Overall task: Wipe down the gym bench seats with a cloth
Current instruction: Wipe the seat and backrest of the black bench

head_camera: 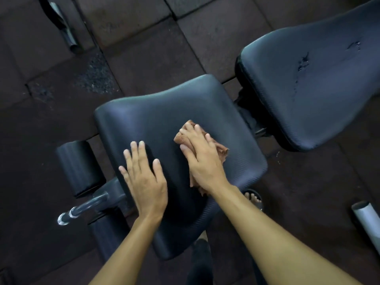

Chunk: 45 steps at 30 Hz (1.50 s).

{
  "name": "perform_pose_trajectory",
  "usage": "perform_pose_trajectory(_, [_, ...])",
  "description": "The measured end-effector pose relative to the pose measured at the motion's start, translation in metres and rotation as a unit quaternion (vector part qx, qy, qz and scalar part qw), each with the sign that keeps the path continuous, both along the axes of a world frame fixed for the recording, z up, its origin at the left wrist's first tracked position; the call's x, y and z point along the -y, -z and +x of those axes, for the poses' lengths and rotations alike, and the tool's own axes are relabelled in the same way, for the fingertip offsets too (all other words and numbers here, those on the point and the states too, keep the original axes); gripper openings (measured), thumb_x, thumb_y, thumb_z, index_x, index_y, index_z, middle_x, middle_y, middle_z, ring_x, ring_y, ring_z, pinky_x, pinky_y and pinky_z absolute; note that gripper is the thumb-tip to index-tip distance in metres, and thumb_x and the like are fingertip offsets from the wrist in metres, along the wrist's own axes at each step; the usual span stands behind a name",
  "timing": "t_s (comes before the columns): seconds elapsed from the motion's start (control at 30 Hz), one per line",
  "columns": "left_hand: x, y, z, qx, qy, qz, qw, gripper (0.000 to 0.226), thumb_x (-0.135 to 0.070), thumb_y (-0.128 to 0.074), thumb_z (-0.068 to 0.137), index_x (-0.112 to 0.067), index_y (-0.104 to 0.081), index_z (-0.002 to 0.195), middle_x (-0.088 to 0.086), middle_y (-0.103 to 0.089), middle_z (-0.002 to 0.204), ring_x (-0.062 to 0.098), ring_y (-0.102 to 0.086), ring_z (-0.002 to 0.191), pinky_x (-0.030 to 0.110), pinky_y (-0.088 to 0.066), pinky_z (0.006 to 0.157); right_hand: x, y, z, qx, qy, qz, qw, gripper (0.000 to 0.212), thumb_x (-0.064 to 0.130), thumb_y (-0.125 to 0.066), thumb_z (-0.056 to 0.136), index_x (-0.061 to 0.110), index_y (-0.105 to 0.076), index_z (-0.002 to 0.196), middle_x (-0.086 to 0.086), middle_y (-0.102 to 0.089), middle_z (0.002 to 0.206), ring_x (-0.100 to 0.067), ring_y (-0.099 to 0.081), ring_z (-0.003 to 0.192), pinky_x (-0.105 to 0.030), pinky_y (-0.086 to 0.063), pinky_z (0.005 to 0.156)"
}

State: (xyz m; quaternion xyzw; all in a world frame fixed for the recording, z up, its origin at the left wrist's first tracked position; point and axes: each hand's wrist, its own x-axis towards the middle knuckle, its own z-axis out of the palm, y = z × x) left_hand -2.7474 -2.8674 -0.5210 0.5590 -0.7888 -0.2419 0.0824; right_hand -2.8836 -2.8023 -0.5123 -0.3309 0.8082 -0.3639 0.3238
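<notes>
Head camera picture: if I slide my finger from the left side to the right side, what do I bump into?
Black foam roller → left hand flat on the seat pad → right hand pressing the brown cloth → back pad with wet spots → grey tube.

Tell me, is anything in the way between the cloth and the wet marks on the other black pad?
Nothing visible sits on the path. The cloth lies under the right hand on the seat pad. Only an open gap separates it from the back pad with its wet marks.
</notes>
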Motion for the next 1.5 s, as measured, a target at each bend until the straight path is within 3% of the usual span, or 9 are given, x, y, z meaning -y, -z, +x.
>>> perform_pose_trajectory(0.17, [-0.030,-0.028,-0.065,-0.076,0.039,0.016,0.996,0.054,-0.027,-0.035,0.100,-0.018,-0.027,0.153,-0.002,-0.021,0.161,0.010,-0.008,0.151,0.039,-0.003,0.124,-0.031,-0.048,-0.069,0.342,0.170,-0.128,0.915,0.024,0.013,-0.047,0.103,0.020,-0.066,0.117,0.012,-0.072,0.114,-0.001,-0.062,0.115,-0.020,-0.042,0.103])
perform_pose_trajectory(0.27, [-0.053,-0.039,-0.126,-0.096,0.075,0.040,0.992,0.053,-0.028,-0.035,0.100,-0.019,-0.032,0.151,-0.004,-0.023,0.160,0.007,-0.010,0.150,0.036,-0.004,0.124,-0.067,-0.066,-0.127,0.465,0.255,-0.152,0.834,0.025,0.018,-0.047,0.102,0.015,-0.067,0.116,-0.011,-0.072,0.118,-0.021,-0.067,0.110,-0.039,-0.048,0.103])
perform_pose_trajectory(0.37, [-0.078,-0.042,-0.195,-0.101,0.095,0.058,0.989,0.049,-0.026,-0.038,0.102,-0.021,-0.033,0.150,-0.005,-0.026,0.160,0.007,-0.013,0.149,0.039,-0.008,0.124,-0.105,-0.081,-0.198,0.492,0.276,-0.162,0.810,0.026,0.022,-0.046,0.102,0.017,-0.066,0.118,-0.009,-0.071,0.120,-0.021,-0.066,0.114,-0.038,-0.047,0.104])
perform_pose_trajectory(0.57, [-0.106,-0.025,-0.311,-0.054,0.146,0.042,0.987,0.048,-0.026,-0.041,0.103,-0.018,-0.034,0.150,-0.002,-0.025,0.160,0.015,-0.014,0.150,0.044,-0.009,0.124,-0.167,-0.079,-0.351,0.348,0.281,-0.156,0.881,0.025,0.021,-0.049,0.101,0.017,-0.064,0.121,-0.006,-0.067,0.128,-0.019,-0.060,0.123,-0.040,-0.039,0.114])
perform_pose_trajectory(0.7, [-0.096,-0.010,-0.359,-0.004,0.150,0.005,0.989,0.050,-0.030,-0.039,0.104,-0.016,-0.032,0.152,0.000,-0.022,0.162,0.017,-0.011,0.151,0.045,-0.007,0.123,-0.180,-0.066,-0.424,0.158,0.161,-0.057,0.972,0.029,0.024,-0.048,0.103,0.022,-0.058,0.130,0.010,-0.063,0.131,-0.004,-0.055,0.126,-0.029,-0.038,0.114])
perform_pose_trajectory(0.83, [-0.083,0.002,-0.381,0.039,0.149,-0.013,0.988,0.053,-0.034,-0.033,0.105,-0.016,-0.025,0.154,-0.001,-0.014,0.163,0.017,-0.004,0.151,0.043,-0.001,0.124,-0.166,-0.024,-0.435,0.052,0.046,0.020,0.997,0.035,0.035,-0.045,0.103,0.032,-0.050,0.138,0.012,-0.051,0.145,-0.006,-0.042,0.137,-0.033,-0.029,0.119])
perform_pose_trajectory(1.07, [-0.060,0.032,-0.377,0.096,0.162,-0.037,0.981,0.058,-0.040,-0.027,0.104,-0.019,-0.013,0.156,-0.002,-0.004,0.165,0.019,0.005,0.152,0.047,0.001,0.123,-0.159,0.032,-0.402,-0.222,-0.085,0.164,0.957,0.059,0.052,-0.024,0.103,0.034,-0.010,0.157,0.008,0.007,0.166,-0.011,0.010,0.152,-0.037,0.006,0.123])
perform_pose_trajectory(1.3, [-0.059,0.051,-0.373,0.019,0.161,-0.040,0.986,0.057,-0.039,-0.022,0.104,-0.019,-0.011,0.157,-0.003,-0.001,0.164,0.017,0.008,0.151,0.043,0.006,0.123,-0.059,0.052,-0.456,-0.273,-0.002,0.155,0.949,0.058,0.050,-0.022,0.103,0.030,-0.015,0.157,0.004,-0.006,0.167,-0.015,-0.002,0.154,-0.040,0.000,0.124])
perform_pose_trajectory(1.5, [-0.035,0.051,-0.371,-0.030,0.083,0.000,0.996,0.055,-0.032,-0.026,0.105,-0.019,-0.011,0.157,-0.002,-0.002,0.165,0.018,0.007,0.151,0.046,0.002,0.123,-0.163,0.034,-0.336,-0.316,-0.282,0.083,0.902,0.055,0.047,-0.030,0.105,0.027,-0.023,0.156,0.002,-0.016,0.165,-0.016,-0.010,0.153,-0.040,-0.015,0.123])
